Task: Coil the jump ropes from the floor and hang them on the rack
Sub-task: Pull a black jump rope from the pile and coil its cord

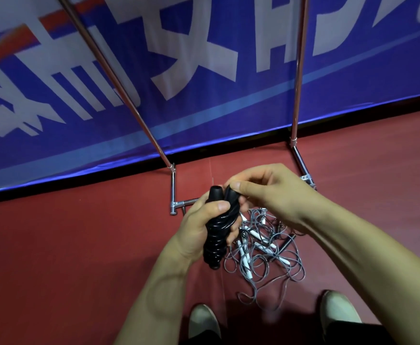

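Observation:
My left hand (pixel 199 227) grips a black jump rope (pixel 216 235), its cord wound in tight turns around the two black handles held side by side. My right hand (pixel 266 190) pinches the top end of that bundle between thumb and fingers. Below my hands, a tangle of grey jump ropes (pixel 266 257) with white handles and a dark handle lies on the red floor. The chrome rack (pixel 171 190) stands just behind, its two uprights rising toward the top of the view and its feet on the floor.
A blue banner (pixel 204 83) with white lettering runs along behind the rack. The red floor (pixel 79 245) spreads to left and right. My two shoes (pixel 204 322) stand at the bottom edge, close to the rope tangle.

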The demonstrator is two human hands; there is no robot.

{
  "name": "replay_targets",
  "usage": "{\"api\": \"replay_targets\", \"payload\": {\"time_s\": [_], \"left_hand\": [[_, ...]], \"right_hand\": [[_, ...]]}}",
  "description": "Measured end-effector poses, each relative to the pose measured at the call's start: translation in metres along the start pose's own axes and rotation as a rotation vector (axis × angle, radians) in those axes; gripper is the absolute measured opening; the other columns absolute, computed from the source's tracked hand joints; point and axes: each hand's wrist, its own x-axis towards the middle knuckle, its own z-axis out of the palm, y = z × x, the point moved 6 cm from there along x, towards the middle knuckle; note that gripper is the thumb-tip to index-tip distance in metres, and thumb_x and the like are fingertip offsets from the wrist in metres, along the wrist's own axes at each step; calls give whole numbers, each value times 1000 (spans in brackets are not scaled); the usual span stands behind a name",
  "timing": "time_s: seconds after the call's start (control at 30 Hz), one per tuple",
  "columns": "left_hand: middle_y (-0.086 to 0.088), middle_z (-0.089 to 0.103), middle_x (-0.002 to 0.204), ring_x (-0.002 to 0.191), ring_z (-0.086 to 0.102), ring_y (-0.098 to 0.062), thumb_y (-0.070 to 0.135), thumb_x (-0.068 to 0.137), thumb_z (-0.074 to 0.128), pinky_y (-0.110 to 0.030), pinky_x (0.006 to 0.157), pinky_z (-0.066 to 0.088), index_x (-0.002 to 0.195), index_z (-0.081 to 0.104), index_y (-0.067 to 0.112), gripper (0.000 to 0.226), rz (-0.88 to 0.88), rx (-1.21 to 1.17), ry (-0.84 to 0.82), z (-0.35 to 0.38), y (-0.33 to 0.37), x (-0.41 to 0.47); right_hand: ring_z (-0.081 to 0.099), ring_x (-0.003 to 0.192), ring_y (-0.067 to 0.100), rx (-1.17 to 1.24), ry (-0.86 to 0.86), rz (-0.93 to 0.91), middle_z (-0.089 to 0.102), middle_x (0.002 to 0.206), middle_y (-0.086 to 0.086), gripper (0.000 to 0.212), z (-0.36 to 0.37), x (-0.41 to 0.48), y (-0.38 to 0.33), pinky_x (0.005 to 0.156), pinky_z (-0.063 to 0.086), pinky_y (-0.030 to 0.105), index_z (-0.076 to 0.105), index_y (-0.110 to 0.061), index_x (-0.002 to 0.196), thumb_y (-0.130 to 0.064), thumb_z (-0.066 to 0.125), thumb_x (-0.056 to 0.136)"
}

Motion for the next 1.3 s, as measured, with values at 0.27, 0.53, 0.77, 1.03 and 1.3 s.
{"api": "replay_targets", "payload": {"time_s": [0.27, 0.53, 0.77, 1.03, 1.3], "left_hand": [[-16, 59, 79, 53, 51, -23, 30, 69, 75, -27, 42, 43, 121, 48, 1, 65, 73, 50, 134, -8, 3, 1], [-16, 59, 75, 56, 49, -23, 45, 71, 82, -29, 47, 42, 106, 61, 12, 54, 92, 154, 61, -3, 10, -2], [-15, 52, 63, 45, 50, -22, 61, 64, 84, -26, 45, 43, 111, 48, 3, 83, 61, 65, 103, -4, 10, -1], [-15, 54, 61, 45, 49, -22, 73, 67, 75, -30, 47, 39, 89, 61, 5, 73, -102, 218, 65, 3, -3, -1], [-12, 51, 64, 53, 47, -22, 27, 72, 70, -29, 51, 41, 85, 52, 5, 32, -107, 179, -13, 9, 2, -3]], "right_hand": [[59, 54, 16, 78, 18, 121, 61, 66, 13, 18, -1, -1, 12, 58, 56, 19, 70, 5, 88, -11, 64, 95], [56, 51, 16, 4, 40, -30, 60, 64, 14, 17, -1, -1, 4, 55, 50, 23, 68, 8, 84, -6, 64, 94], [64, 71, 7, -258, 174, -304, 69, 77, -6, 10, -5, -5, -12, 70, 48, 21, 77, -11, 85, -13, 71, 92], [60, 69, -1, -85, -30, -266, 69, 74, -9, 12, 0, -5, -21, 70, 46, 13, 71, -9, 86, -7, 63, 94], [65, 76, 9, -1, -93, -100, 73, 81, 1, 7, 0, -1, -9, 74, 52, 20, 73, -5, 88, -5, 66, 91]]}}
